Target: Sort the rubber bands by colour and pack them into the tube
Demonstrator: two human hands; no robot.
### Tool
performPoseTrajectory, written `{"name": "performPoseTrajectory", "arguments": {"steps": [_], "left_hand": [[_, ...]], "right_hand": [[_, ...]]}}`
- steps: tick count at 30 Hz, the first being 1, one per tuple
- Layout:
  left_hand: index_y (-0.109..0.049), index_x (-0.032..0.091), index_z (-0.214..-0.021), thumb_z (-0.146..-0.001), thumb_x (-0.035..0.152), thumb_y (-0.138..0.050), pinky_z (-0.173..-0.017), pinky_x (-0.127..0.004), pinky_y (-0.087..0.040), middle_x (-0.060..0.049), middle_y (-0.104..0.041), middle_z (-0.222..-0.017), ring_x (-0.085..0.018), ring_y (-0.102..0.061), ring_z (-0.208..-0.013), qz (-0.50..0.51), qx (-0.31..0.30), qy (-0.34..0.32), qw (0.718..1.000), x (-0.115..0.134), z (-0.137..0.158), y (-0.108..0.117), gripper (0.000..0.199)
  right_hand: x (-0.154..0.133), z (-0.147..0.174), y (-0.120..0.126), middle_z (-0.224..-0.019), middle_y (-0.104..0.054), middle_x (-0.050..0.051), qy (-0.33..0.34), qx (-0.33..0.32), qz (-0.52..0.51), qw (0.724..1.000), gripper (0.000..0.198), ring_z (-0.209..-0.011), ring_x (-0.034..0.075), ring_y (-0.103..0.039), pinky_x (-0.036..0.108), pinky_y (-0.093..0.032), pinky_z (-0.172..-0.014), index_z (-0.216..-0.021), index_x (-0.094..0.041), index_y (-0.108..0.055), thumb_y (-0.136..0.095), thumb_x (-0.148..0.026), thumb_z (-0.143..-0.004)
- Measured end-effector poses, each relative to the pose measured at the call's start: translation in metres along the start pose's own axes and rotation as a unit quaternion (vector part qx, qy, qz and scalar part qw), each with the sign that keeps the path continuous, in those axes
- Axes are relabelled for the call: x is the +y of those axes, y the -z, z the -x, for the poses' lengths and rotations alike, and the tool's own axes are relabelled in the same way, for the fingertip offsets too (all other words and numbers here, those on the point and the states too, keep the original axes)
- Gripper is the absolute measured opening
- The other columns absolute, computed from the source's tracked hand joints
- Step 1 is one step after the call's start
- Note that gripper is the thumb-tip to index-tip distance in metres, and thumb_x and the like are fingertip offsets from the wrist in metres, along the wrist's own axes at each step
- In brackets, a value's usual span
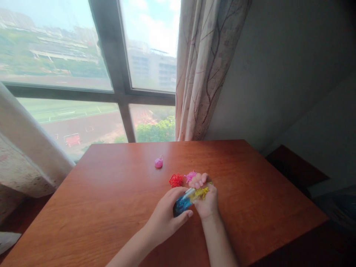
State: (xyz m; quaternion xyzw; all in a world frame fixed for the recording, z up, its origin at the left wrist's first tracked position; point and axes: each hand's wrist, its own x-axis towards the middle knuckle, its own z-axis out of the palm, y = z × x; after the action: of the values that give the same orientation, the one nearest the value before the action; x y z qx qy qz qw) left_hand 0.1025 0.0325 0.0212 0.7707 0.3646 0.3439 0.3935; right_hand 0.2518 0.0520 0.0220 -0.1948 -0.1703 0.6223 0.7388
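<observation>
My left hand (170, 212) is wrapped round a small clear container (183, 204) that looks blue inside; it lies tilted, its pale end towards my right hand. In the curled palm of my right hand (208, 203) sits a tangle of yellow strands (202, 193), close against the container's end. Whether the two touch is hard to make out. Just beyond my hands lie a red bundle of strands (176, 180) and a pink bundle of strands (191, 176), the latter partly behind my right fingers.
A small pink pouch-like object (158, 162) lies farther back on the brown wooden table (111, 193). Behind the table's far edge are a window (119, 92) and a patterned curtain (197, 74). Another curtain (25, 148) hangs at the left, and a grey wall stands at the right.
</observation>
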Motion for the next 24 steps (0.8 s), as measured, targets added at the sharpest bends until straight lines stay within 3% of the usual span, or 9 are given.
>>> {"name": "performPoseTrajectory", "arguments": {"steps": [8, 17, 24], "left_hand": [[-0.059, 0.02, -0.122, -0.083, 0.021, -0.061, -0.096, -0.037, -0.051, -0.011, -0.068, -0.121, -0.024, -0.064, -0.109, -0.098, 0.007, 0.03, 0.995, -0.002, 0.015, 0.015, 0.039], [-0.061, 0.021, -0.121, -0.084, 0.022, -0.059, -0.092, -0.033, -0.054, -0.009, -0.07, -0.121, -0.023, -0.068, -0.106, -0.121, 0.014, 0.045, 0.991, -0.001, 0.027, 0.036, 0.037], [-0.064, 0.019, -0.119, -0.085, 0.027, -0.061, -0.092, -0.03, -0.054, -0.009, -0.072, -0.118, -0.022, -0.069, -0.103, -0.102, 0.031, 0.047, 0.993, -0.009, 0.032, 0.039, 0.035]], "right_hand": [[0.021, 0.003, -0.011, -0.061, -0.05, -0.004, -0.004, -0.02, 0.04, 0.999, 0.011, -0.06, 0.011, -0.046, 0.024, -0.038, -0.06, -0.061, -0.02, -0.06, -0.064, -0.01, -0.065], [0.042, 0.003, -0.02, -0.065, -0.052, -0.004, -0.042, -0.011, 0.004, 0.999, 0.008, -0.06, 0.01, -0.048, 0.023, -0.039, -0.061, -0.065, -0.02, -0.063, -0.062, -0.012, -0.064], [0.047, 0.007, -0.018, -0.067, -0.052, -0.003, -0.048, -0.015, -0.001, 0.999, 0.006, -0.062, 0.011, -0.049, 0.023, -0.041, -0.063, -0.066, -0.019, -0.063, -0.061, -0.014, -0.066]]}}
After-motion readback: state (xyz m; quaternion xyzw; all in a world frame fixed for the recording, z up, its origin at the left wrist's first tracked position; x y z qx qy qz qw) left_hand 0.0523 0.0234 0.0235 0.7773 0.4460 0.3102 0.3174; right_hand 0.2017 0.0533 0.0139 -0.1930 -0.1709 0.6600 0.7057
